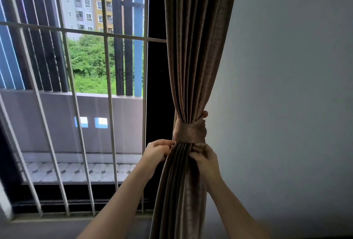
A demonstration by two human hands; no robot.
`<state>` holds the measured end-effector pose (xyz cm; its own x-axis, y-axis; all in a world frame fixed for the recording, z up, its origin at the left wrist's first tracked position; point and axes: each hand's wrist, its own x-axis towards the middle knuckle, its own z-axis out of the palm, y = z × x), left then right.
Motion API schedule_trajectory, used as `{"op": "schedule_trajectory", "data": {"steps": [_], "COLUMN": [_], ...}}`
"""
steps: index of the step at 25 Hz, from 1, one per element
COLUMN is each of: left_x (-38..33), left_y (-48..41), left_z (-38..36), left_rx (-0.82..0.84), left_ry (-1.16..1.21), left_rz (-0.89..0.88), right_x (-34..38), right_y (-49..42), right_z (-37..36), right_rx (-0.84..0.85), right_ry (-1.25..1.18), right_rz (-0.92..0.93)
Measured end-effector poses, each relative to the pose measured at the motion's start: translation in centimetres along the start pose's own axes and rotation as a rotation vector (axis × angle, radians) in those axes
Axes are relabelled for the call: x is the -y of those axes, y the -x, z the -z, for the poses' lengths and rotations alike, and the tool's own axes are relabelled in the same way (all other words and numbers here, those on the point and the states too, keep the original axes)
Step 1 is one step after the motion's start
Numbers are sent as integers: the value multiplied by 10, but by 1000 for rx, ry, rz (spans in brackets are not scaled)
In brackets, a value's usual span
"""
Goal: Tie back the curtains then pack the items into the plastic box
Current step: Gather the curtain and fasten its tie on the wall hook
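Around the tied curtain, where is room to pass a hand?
Free: right of the curtain, along the bare grey wall. Tight: left, between curtain and window bars. Crowded: under the tieback, where left hand and right hand pinch the folds.

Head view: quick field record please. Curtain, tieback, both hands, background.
curtain: brown, gathered into one bunch between the window and the wall
tieback: matching brown band, wrapped round the bunch
left hand: pinches the curtain's left folds just under the tieback
right hand: pinches the right folds just under the tieback
window: white bars, balcony and buildings beyond
box: not in view
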<state>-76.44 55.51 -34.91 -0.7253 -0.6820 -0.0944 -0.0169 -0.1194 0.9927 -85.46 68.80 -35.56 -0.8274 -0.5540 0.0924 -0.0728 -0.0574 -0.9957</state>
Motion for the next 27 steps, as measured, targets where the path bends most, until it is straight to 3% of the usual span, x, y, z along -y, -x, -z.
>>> {"op": "schedule_trajectory", "data": {"steps": [3,7,9,16,19,22,27], "left_x": [14,19,27,17,7,-2,-24], "left_y": [2,-12,-17,-16,-7,-4,-7], "left_z": [8,8,11,29,46,72,147], "left_rx": [-13,-75,-115,-87,-174,-257,-421], "left_ry": [-446,-826,-909,-1054,-993,-1012,-1226], "left_rz": [-291,-595,-671,-719,-780,-765,-579], "right_x": [-10,-7,-10,-6,-8,-2,14], "right_y": [5,-2,-4,1,12,14,-11], "right_z": [-6,-11,-12,-16,-26,-58,-141], "right_rx": [-52,-121,-129,-132,-149,87,362], "right_ry": [399,555,618,674,580,592,784], "right_rz": [267,395,407,455,547,570,634]}}
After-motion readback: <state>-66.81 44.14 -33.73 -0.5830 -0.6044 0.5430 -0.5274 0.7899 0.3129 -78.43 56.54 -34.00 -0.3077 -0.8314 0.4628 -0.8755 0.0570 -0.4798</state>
